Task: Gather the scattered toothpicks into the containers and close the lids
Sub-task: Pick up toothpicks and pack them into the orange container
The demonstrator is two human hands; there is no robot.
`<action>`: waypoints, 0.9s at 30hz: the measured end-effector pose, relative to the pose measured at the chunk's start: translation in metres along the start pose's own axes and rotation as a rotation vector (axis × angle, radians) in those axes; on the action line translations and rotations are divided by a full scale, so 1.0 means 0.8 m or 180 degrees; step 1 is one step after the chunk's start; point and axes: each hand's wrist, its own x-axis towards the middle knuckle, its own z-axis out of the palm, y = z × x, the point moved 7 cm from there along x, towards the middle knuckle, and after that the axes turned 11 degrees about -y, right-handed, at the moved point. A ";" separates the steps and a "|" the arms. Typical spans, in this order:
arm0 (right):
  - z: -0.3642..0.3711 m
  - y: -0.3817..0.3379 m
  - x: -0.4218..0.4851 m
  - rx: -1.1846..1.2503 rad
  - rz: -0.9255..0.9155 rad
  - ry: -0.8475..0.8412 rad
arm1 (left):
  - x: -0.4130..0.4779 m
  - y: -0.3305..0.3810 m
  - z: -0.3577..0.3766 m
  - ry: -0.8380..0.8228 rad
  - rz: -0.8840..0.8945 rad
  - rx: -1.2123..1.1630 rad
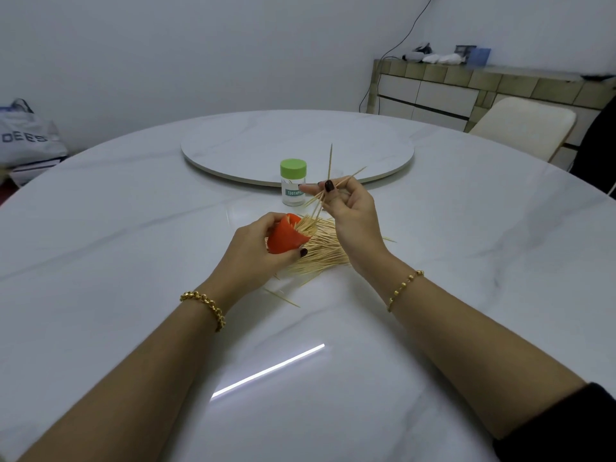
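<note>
Two containers are in view. The red container (285, 240) sits tilted in the left hand (256, 248), whose fingers and thumb curl round it. Its open mouth faces right and slightly far, and a tuft of toothpicks sticks out of it. The green-lidded container (293, 186) stands upright on the surface (133, 228) just beyond the hands. Its lid is on, and it stands close to the near edge of the round turntable (266, 141).

The right hand (350, 211) pinches a small bunch of toothpicks (313, 203) between thumb and fingertips. I cannot count them exactly. Most run from far right down to near left, with their lower ends at the red container's mouth. One stands nearly vertical, with its tip above the hand.

One loose pile (320, 251) lies on the surface under and between the two hands, most of its sticks running left to right. A few strays (281, 296) lie just near of it, slanting.

Bare surface spreads wide to the left, right and near side of the pile, and its curved edge is well away from the work. Each wrist has one gold bracelet. One chair (523, 125) stands past the far right rim, and one bag (26, 135) sits at far left.
</note>
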 end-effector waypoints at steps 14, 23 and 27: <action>0.020 0.026 -0.006 -0.0322 0.0164 -0.0431 | -0.001 -0.001 -0.007 0.0070 -0.0018 -0.0030; 0.015 0.027 -0.007 -0.0100 0.0166 -0.0285 | -0.001 0.004 -0.005 0.0026 0.0036 -0.0056; 0.017 0.030 -0.006 -0.0187 0.0089 -0.0319 | -0.002 0.007 -0.003 0.0001 0.0067 -0.0067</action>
